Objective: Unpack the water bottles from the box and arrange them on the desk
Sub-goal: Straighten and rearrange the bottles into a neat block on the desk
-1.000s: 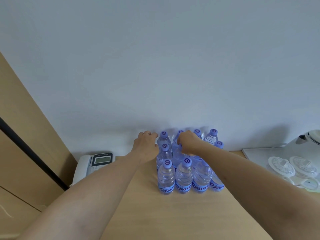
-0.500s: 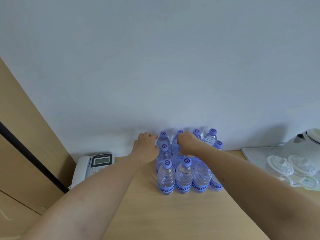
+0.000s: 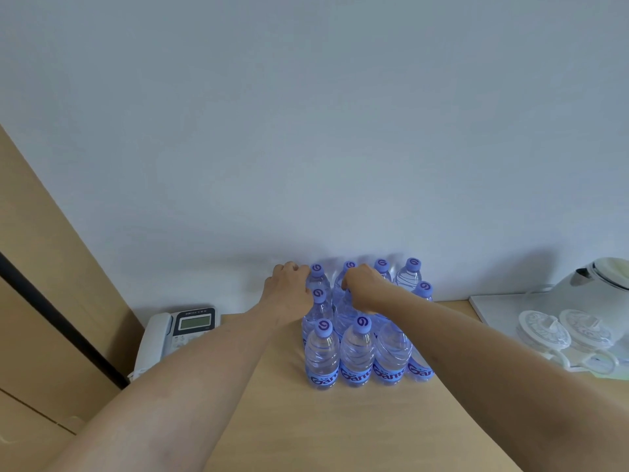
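Several clear water bottles with purple caps and blue labels stand in tight rows on the wooden desk (image 3: 357,434), against the wall. The front row (image 3: 356,354) faces me. My left hand (image 3: 289,289) wraps the left side of the back-left bottle (image 3: 317,271), next to the second-row bottle (image 3: 319,303). My right hand (image 3: 363,287) is closed over the top of a bottle in the middle of the group, hiding its cap. My right forearm crosses over the right-hand bottles. No box is in view.
A white desk phone (image 3: 177,330) sits at the left, by a wooden cabinet (image 3: 44,301). At the right, a white tray (image 3: 490,306) carries a white kettle (image 3: 592,289) and two upturned glass cups (image 3: 544,330).
Both hands stay at the same bottles. The view has shifted slightly; no bottle has visibly moved.
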